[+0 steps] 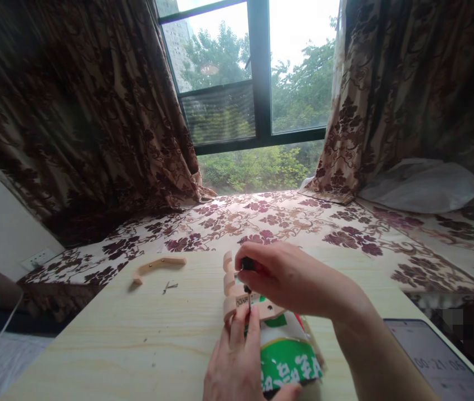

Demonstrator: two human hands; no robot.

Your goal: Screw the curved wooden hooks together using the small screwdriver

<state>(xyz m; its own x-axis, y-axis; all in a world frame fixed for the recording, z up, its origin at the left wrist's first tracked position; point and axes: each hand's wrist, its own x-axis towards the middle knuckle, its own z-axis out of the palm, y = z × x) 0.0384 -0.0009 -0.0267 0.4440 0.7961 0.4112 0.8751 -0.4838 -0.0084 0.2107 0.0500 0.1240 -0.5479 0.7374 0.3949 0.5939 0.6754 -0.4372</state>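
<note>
A pale wooden assembly with a scalloped, rounded edge and dark printed lettering (231, 303) lies on the table, partly over a green-and-white printed bag (284, 365). My left hand (234, 356) stretches over the bag, its fingertips pressed against the near end of the wood and holding it. Above the wood, my right hand (270, 267) is closed round the black handle of what looks like a screwdriver (247, 263). Its lower end meets the wood, though the fingers hide much of it. A dark hole or screw shows in the side piece of the wood.
A loose curved wooden piece (159, 264) and a few small screws (170, 287) lie on the light wooden table (136, 345). At right rests a phone (437, 359) showing a timer. Beyond are a flower-patterned window seat (262, 214), curtains (128, 111) and a white plastic bag (423, 186).
</note>
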